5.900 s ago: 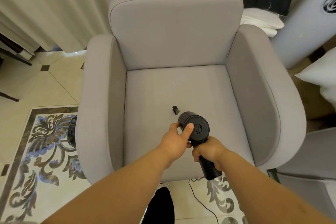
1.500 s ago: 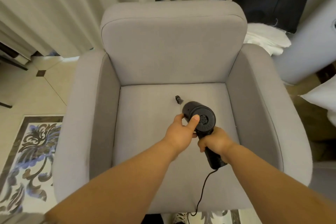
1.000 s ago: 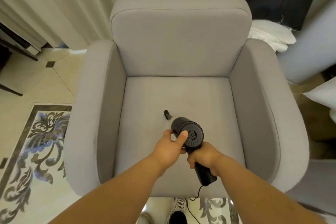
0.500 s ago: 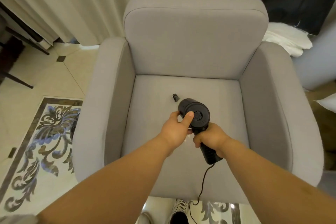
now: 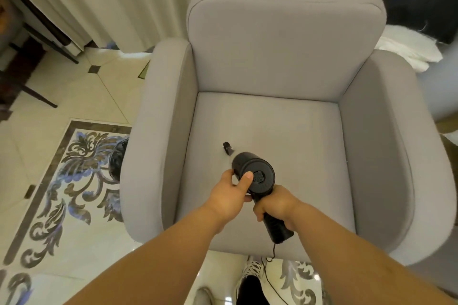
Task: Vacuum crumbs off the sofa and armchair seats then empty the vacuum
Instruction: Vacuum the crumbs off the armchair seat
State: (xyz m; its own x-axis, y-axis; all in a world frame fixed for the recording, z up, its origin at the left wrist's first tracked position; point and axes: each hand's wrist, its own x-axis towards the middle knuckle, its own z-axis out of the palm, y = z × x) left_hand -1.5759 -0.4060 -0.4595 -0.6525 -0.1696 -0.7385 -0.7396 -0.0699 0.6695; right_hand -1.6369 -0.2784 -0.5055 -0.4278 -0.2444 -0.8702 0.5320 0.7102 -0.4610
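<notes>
Count on inspection: one grey armchair [image 5: 285,62], one black handheld vacuum [image 5: 255,176], one trailing cord [image 5: 269,277], two hands: left hand [image 5: 229,195], right hand [image 5: 276,204].

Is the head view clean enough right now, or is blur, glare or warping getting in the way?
Head view: vacuum and armchair seat sharp under soft, even light; wide-angle warping bows the curtains and chair arms; edges smear slightly; floor tiles show mild glare.
</notes>
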